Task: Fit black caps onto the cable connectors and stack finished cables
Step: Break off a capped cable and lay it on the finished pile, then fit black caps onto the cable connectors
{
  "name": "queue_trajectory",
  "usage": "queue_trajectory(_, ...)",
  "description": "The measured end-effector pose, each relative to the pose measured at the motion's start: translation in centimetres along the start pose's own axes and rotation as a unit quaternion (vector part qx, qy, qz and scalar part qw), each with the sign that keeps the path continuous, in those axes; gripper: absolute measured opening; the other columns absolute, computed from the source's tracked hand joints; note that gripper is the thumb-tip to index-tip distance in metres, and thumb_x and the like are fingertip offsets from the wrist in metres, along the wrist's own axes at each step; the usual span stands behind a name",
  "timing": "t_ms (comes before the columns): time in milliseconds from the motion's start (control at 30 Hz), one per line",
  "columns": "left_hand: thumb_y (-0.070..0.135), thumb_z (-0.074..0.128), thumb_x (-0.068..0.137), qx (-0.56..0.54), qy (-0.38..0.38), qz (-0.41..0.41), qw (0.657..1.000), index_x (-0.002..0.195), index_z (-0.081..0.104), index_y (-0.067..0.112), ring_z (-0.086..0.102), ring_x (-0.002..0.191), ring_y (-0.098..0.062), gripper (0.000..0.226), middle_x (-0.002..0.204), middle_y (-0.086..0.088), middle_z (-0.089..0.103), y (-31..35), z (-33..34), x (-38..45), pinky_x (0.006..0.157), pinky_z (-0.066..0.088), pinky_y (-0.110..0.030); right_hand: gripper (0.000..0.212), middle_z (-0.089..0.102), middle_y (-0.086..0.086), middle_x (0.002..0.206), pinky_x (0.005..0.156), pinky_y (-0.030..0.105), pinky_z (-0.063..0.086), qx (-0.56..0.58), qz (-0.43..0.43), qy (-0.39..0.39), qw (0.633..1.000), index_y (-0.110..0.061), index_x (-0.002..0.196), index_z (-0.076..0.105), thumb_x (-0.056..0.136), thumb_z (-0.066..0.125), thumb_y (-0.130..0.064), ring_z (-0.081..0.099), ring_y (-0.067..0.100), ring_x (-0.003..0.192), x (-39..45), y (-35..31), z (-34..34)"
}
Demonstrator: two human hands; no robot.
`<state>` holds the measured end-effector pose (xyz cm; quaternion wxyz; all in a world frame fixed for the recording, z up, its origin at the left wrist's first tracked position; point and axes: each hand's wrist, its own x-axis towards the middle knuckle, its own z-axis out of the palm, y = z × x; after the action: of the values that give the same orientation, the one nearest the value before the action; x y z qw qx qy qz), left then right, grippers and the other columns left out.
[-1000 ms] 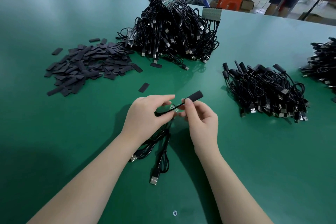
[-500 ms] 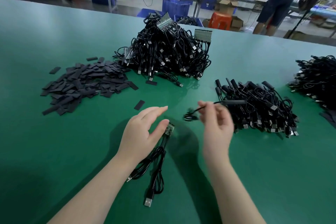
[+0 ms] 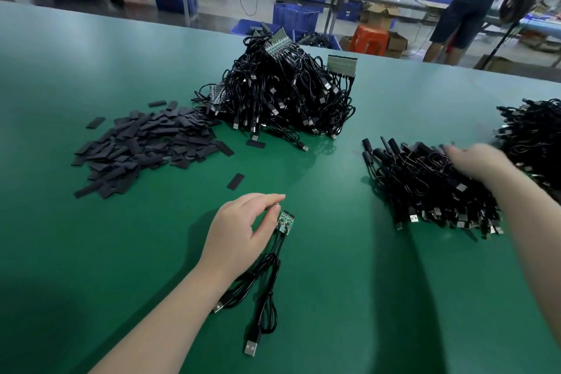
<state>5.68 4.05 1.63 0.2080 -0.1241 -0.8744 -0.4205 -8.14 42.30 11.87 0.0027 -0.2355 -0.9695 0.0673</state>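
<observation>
The left hand (image 3: 243, 223), fingers loosely apart, is touching the uncapped cable (image 3: 274, 255) whose connector board (image 3: 285, 222) is pointing away, while the blurred right hand (image 3: 476, 161), grip unclear, is lying over the finished pile (image 3: 425, 188) far rightward

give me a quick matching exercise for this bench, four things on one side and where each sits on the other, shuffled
Things:
1. loose black caps
2. uncapped cable heap
3. finished cable stack
4. bare green board

Places:
A. under the right hand
B. far centre of the table
C. at the left hand fingertips
D. far left, spread flat

Pairs: 1-D, 2-B, 3-A, 4-C
</observation>
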Motion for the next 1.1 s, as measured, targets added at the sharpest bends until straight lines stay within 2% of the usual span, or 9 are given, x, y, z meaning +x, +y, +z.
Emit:
queue_trajectory(200,0.026,0.06,0.094,0.016,-0.002,-0.049,0.999,0.119,0.069,0.026,0.059,0.086,-0.004,0.026,0.097,0.021,0.063,-0.5,0.1,-0.1,0.071,0.048,-0.024,0.06,0.054,0.022,0.134,0.103,0.046,0.036,-0.026,0.037,-0.003,0.999,-0.014,0.138,0.051,0.1,0.033,-0.057,0.04,0.04,0.13,0.1,0.4,3.7)
queue_trajectory(367,0.043,0.058,0.091,0.063,-0.047,-0.09,0.993,0.114,0.07,0.032,0.057,0.083,-0.001,0.027,0.095,0.019,0.061,-0.8,0.1,-0.1,0.077,0.05,-0.027,0.05,0.053,0.021,0.135,0.097,0.049,0.039,-0.018,-0.093,0.21,0.973,-0.011,0.133,0.054,0.099,0.045,-0.047,0.047,0.041,0.122,-5.2,-3.9,3.9)
queue_trajectory(433,0.037,0.058,0.092,0.07,-0.052,-0.088,0.992,0.111,0.072,0.03,0.058,0.082,0.0,0.024,0.096,0.019,0.062,-0.9,0.2,-0.1,0.078,0.05,-0.026,0.045,0.061,0.013,0.128,0.093,0.045,0.047,0.071,-0.196,0.151,0.966,-0.017,0.133,0.056,0.097,0.052,-0.044,0.056,0.035,0.114,-8.6,-6.5,4.2)
queue_trajectory(500,0.033,0.059,0.093,0.08,-0.056,-0.081,0.992,0.111,0.072,0.028,0.059,0.084,-0.001,0.023,0.097,0.017,0.064,-0.9,0.3,-0.1,0.081,0.05,-0.027,0.047,0.063,0.006,0.126,0.1,0.041,0.047,0.138,-0.253,-0.007,0.958,-0.022,0.135,0.056,0.094,0.058,-0.045,0.058,0.025,0.113,-12.2,-8.8,5.0)
queue_trajectory(633,0.033,0.061,0.093,0.09,-0.058,-0.076,0.991,0.111,0.073,0.024,0.06,0.09,-0.007,0.024,0.101,0.011,0.066,-1.1,0.4,-0.1,0.084,0.049,-0.033,0.06,0.049,0.008,0.14,0.113,0.039,0.033,0.077,-0.31,-0.181,0.93,-0.03,0.14,0.051,0.089,0.058,-0.061,0.041,0.028,0.134,-17.5,-12.1,7.7)
queue_trajectory(767,0.033,0.06,0.093,0.077,-0.057,-0.094,0.991,0.112,0.072,0.026,0.06,0.093,-0.007,0.024,0.104,0.011,0.065,-1.2,0.2,-0.1,0.086,0.05,-0.031,0.055,0.043,-0.002,0.145,0.111,0.042,0.03,0.059,-0.313,-0.168,0.933,-0.036,0.137,0.051,0.088,0.061,-0.058,0.033,0.028,0.136,-19.9,-13.9,10.0)
queue_trajectory(867,0.033,0.063,0.091,0.08,-0.052,-0.092,0.991,0.11,0.072,0.028,0.06,0.091,-0.004,0.022,0.1,0.014,0.067,-1.1,0.1,0.0,0.085,0.05,-0.031,0.041,0.057,-0.004,0.128,0.105,0.038,0.038,0.164,-0.306,-0.158,0.924,-0.032,0.123,0.06,0.085,0.072,-0.043,0.046,0.022,0.123,-20.1,-14.4,10.7)
queue_trajectory(967,0.035,0.065,0.089,0.025,-0.047,-0.133,0.99,0.113,0.069,0.033,0.059,0.087,0.006,0.025,0.092,0.021,0.068,-1.3,0.1,0.0,0.084,0.049,-0.02,0.024,0.067,-0.014,0.091,0.08,0.02,0.046,0.337,-0.291,-0.136,0.885,-0.033,0.097,0.067,0.08,0.078,-0.019,0.058,-0.004,0.085,-20.7,-14.3,11.0)
queue_trajectory(1100,0.026,0.072,0.086,-0.085,-0.013,-0.163,0.983,0.096,0.074,0.033,0.062,0.084,0.012,0.012,0.082,0.026,0.069,-1.5,0.0,0.4,0.074,0.044,-0.003,0.029,0.072,-0.007,0.083,0.075,0.016,0.051,0.515,-0.24,-0.144,0.81,-0.034,0.101,0.07,0.086,0.074,-0.01,0.065,0.007,0.077,-21.7,-13.9,11.6)
